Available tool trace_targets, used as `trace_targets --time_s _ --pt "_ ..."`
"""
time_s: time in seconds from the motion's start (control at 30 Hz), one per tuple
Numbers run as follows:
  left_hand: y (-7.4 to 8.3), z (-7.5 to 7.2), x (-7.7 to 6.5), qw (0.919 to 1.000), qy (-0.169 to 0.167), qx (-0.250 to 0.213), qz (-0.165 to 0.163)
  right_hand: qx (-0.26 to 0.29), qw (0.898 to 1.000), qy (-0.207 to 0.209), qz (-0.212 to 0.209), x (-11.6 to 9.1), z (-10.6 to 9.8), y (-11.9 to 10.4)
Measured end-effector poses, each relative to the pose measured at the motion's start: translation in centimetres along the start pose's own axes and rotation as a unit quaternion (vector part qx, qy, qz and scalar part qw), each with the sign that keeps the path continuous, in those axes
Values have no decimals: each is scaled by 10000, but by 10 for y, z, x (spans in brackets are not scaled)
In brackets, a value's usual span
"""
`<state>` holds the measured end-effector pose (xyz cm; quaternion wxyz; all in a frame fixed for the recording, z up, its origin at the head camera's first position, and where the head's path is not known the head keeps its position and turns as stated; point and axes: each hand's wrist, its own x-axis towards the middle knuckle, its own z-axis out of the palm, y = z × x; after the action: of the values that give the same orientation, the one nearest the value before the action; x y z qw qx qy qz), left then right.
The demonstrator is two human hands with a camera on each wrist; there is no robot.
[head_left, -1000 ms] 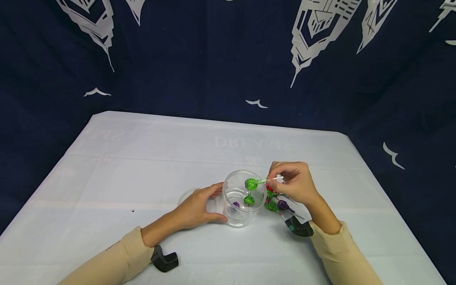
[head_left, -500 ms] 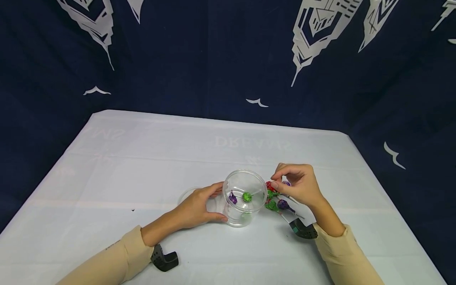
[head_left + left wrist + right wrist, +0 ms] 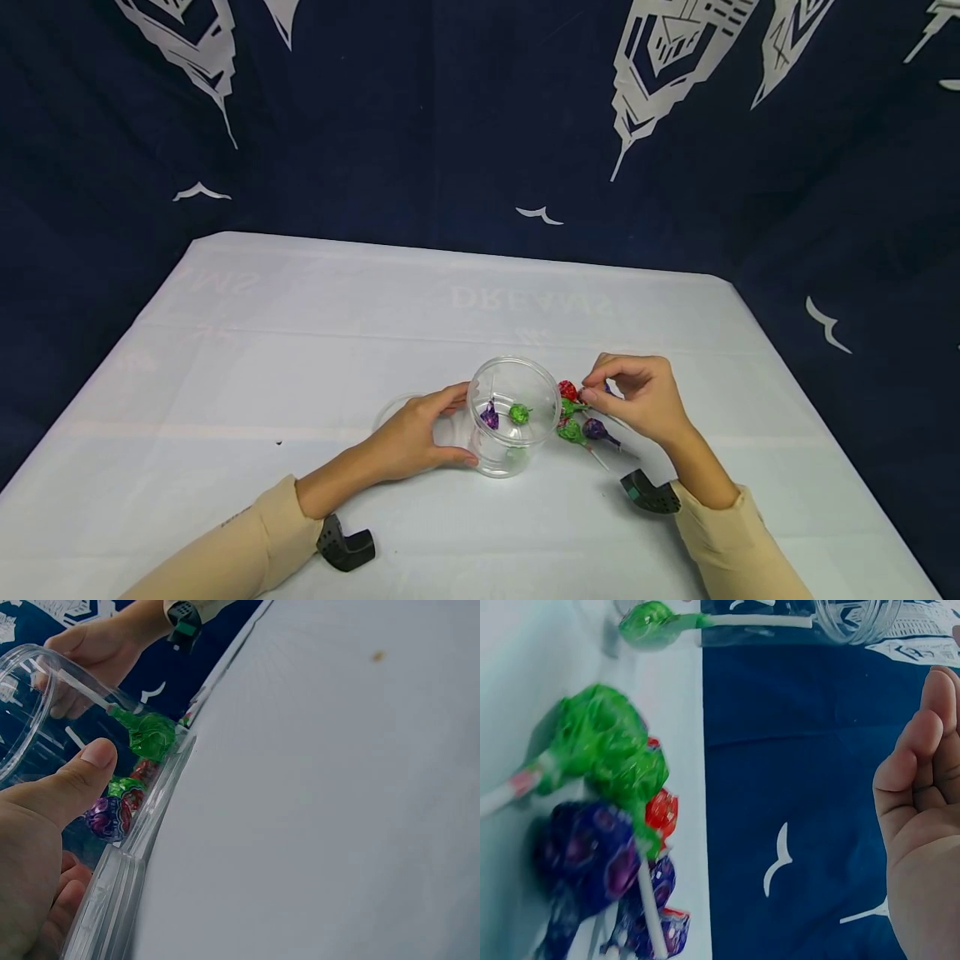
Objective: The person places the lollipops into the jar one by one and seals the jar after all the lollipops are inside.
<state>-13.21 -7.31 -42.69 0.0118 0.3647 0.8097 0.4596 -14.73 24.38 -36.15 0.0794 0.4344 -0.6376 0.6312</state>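
Just beside the relaxed right hand [image 3: 641, 400] lie lollipops [image 3: 572, 431], left hand [image 3: 408, 435] gripping a jar [image 3: 497, 448].

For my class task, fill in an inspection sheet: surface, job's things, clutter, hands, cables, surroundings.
Surface: white cloth, faintly creased.
Job's things: clear jar, upright, green and purple lollipops inside; loose lollipops on one side, clear disc, likely a lid, on the other.
Clutter: small dark speck.
Left hand: holds the jar.
Right hand: by the loose lollipops; whether it pinches one is unclear.
Cables: nothing seen.
Surroundings: dark blue printed backdrop.
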Motion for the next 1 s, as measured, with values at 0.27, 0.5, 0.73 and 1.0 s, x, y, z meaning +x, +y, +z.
trace_targets --time_s 0.27,0.5,0.73,1.0 --pt "0 0 1 10000 -36 -21 -44 -106 9998 135 104 -15 -9 0" --pt "1 0 0 10000 4 0 8 -514 9967 427 461 -30 -15 -5" --pt "-1 1 0 10000 3 -6 42 -438 9953 644 573 -44 -19 -7" --pt "-1 1 0 10000 24 51 55 -474 9933 814 677 -57 -23 -4"
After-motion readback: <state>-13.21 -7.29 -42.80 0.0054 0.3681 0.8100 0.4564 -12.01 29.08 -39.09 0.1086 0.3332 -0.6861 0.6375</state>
